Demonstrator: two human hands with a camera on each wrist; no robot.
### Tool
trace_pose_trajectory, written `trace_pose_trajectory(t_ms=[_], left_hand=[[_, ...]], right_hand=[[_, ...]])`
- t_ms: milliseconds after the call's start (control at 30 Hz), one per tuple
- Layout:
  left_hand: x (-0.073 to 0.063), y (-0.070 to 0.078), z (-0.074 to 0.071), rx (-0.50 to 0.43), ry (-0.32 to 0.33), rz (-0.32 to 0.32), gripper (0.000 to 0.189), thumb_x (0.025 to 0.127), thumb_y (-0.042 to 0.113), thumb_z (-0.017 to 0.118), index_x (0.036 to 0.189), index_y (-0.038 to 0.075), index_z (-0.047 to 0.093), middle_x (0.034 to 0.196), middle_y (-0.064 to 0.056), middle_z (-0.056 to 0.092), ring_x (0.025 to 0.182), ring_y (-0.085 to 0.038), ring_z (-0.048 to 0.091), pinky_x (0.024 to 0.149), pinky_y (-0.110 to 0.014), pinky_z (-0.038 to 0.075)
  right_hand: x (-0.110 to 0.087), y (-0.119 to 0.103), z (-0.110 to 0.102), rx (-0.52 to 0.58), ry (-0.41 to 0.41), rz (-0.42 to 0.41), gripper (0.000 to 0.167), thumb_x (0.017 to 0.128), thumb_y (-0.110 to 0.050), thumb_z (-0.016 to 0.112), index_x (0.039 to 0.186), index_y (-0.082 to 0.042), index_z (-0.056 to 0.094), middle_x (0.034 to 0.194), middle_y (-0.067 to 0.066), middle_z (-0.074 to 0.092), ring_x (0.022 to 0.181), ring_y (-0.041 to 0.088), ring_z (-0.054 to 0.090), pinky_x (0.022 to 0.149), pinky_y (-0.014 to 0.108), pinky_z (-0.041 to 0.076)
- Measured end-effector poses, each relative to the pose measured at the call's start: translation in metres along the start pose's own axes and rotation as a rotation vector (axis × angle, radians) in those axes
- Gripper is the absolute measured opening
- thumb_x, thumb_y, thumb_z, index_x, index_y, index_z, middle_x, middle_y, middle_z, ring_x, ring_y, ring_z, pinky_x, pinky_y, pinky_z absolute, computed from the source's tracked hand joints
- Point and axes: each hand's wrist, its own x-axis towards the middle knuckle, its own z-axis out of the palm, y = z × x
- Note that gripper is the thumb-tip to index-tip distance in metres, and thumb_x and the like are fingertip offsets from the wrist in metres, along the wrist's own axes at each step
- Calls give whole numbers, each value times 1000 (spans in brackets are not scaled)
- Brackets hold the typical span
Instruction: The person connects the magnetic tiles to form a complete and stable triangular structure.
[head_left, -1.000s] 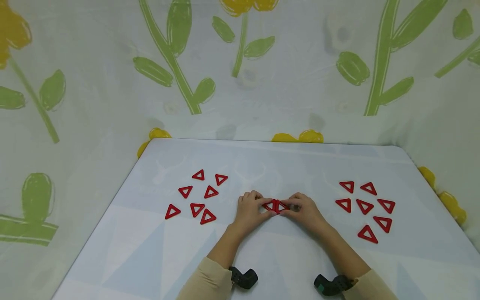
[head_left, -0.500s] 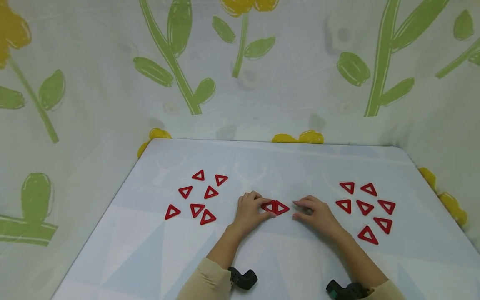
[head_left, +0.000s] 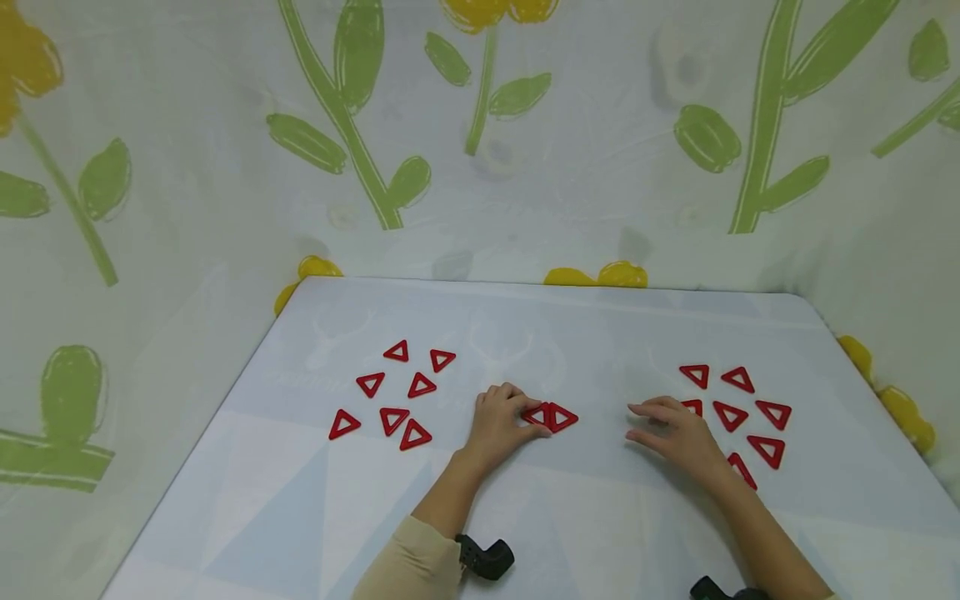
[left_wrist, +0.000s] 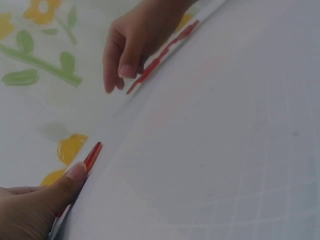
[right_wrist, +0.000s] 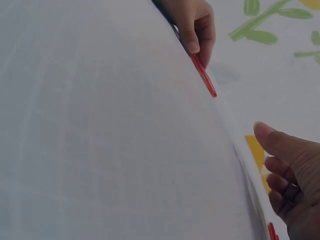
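In the middle of the table, two red hollow triangles lie edge to edge, forming a diamond. My left hand (head_left: pixel 501 423) pinches the left triangle (head_left: pixel 546 415) between thumb and index finger. The right triangle (head_left: pixel 555 418) lies untouched beside it. My right hand (head_left: pixel 678 429) holds nothing; its thumb and fingers are spread apart, near the right-hand group of triangles. It partly covers two of that group in the head view. The left wrist view shows the left thumb (left_wrist: pixel 70 182) on a red piece, seen edge-on. The right wrist view shows the right hand (right_wrist: pixel 295 175) with bare fingertips.
Several loose red triangles lie scattered on the left, one being a triangle (head_left: pixel 422 385). Another scattered group lies on the right, including a triangle (head_left: pixel 772 414). The pale table (head_left: pixel 585 533) meets a flower-printed curtain (head_left: pixel 585 200) at its back edge.
My right hand has let go of the right triangle and moved right, toward the right-hand group. The left hand has stayed on the left triangle.
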Motion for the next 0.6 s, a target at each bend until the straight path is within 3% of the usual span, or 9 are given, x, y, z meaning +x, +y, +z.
trace_pose_trajectory(t_ms=[267, 467, 600], left_hand=[[0, 0, 0, -3, -6, -8, 47, 68, 41, 81, 109, 19, 72, 94, 2, 57, 88, -13, 48, 78, -31, 35], [0, 0, 1, 16, -12, -1, 46, 70, 41, 80, 109, 20, 72, 95, 2, 58, 88, -14, 49, 78, -31, 35], [0, -1, 0, 26, -14, 6, 46, 70, 42, 79, 109, 20, 72, 95, 2, 58, 87, -14, 48, 77, -31, 35]], right_hand=[[-7, 9, -25, -43, -50, 195, 41, 77, -24, 79, 114, -8, 69, 105, 3, 62, 88, 4, 52, 71, 11, 44], [-11, 15, -40, -68, -12, 195, 43, 77, -21, 79, 115, -5, 68, 105, 7, 61, 83, 0, 50, 65, 13, 43], [-13, 20, -48, -96, -15, 244, 47, 78, -26, 78, 118, -5, 65, 110, 9, 58, 82, -6, 48, 65, 13, 44]])
